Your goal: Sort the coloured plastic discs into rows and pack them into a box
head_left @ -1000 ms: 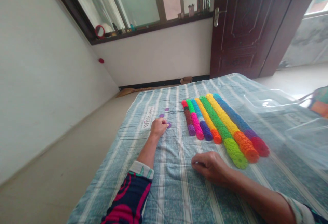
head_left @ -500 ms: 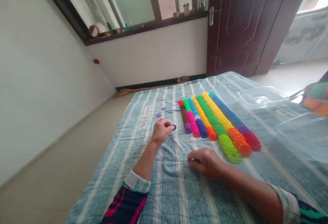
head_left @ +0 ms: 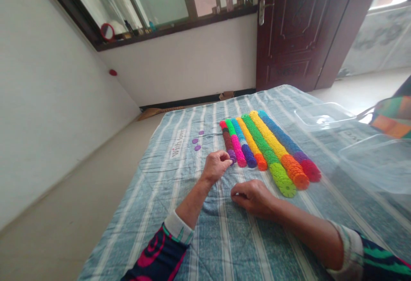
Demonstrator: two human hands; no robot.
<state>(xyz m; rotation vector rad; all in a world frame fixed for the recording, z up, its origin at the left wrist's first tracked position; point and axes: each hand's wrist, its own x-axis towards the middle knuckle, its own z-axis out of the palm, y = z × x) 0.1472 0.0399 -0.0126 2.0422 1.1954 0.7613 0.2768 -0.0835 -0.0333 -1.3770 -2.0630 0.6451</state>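
Note:
My left hand (head_left: 217, 166) is closed in a pinch on a purple notched disc (head_left: 230, 161) at the near end of the leftmost row. That row (head_left: 227, 139) runs from red through brown to purple. Beside it lie several more rows of discs stood on edge, among them a pink and green one (head_left: 239, 148), a green one (head_left: 266, 152), a yellow and orange one (head_left: 276, 144) and a blue one (head_left: 281, 135). My right hand (head_left: 255, 196) rests on the cloth in front of the rows, fingers curled in, nothing visible in them. Three loose purple discs (head_left: 198, 147) lie left of the rows.
A blue striped cloth (head_left: 154, 204) covers the bed-like surface. To the right stand two clear plastic containers, one far (head_left: 324, 116) and one near (head_left: 379, 161). Part of another person in a colourful garment (head_left: 393, 116) shows at the right edge. A dark door (head_left: 289, 32) stands behind.
My left hand has moved right, carrying the purple disc from open cloth to the near end of the leftmost row. My right hand stays resting. The view has shifted slightly.

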